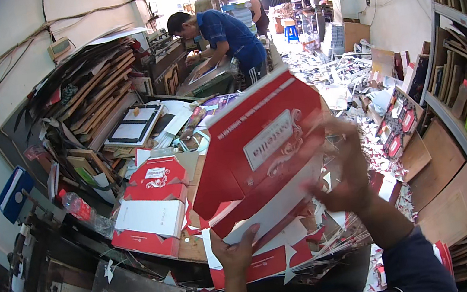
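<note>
A die-cut red and white cardboard box blank (231, 171) is tilted up in front of me, with a white label panel and curly ornament on its face. My left hand (235, 254) grips its lower white part, thumb on top. Beside the blank's right edge, my right hand (348, 176) is blurred by motion, thumb and fingers spread apart. More red and white cardboard pieces (279, 261) lie beneath the blank. To the left, a pile of red blanks (154, 242) carries a white flat box panel (148, 218).
A clear plastic bottle (81, 208) stands left of the pile. Wooden-edged boards (96, 91) are stacked by the left wall. A person in a blue shirt (230, 30) bends over a work surface ahead. Paper scraps (339, 77) cover the floor; shelves (465, 103) line the right.
</note>
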`<action>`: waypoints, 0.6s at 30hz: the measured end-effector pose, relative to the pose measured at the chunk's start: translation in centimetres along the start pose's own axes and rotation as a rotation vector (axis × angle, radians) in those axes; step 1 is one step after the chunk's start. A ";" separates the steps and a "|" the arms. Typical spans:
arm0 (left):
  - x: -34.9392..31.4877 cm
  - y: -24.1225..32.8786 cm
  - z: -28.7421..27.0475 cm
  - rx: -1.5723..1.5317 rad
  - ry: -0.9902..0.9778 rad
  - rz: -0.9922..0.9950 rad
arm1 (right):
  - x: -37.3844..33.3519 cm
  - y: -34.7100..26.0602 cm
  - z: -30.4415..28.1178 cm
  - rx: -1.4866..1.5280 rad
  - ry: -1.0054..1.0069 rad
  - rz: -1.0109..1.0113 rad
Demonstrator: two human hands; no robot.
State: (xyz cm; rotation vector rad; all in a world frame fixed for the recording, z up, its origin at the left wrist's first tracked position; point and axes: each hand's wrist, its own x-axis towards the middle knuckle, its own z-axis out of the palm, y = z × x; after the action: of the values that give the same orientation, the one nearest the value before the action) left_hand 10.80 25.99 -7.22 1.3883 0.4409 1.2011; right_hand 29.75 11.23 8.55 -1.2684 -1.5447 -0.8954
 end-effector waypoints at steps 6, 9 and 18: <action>-1.2 1.0 0.9 0.203 -0.002 -0.023 | -10.4 8.8 -1.0 0.498 0.033 0.944; -1.2 2.6 1.6 0.409 -0.055 -0.029 | -11.9 6.0 1.2 0.728 0.033 0.964; 2.3 1.6 0.1 0.145 0.049 -0.022 | -7.3 5.1 1.3 0.891 0.023 0.906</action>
State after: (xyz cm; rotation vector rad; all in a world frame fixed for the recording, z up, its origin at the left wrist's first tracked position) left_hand 11.22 27.47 -4.90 1.4763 0.5863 1.2059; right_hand 34.89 11.22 1.10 -1.0630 -0.9483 0.3431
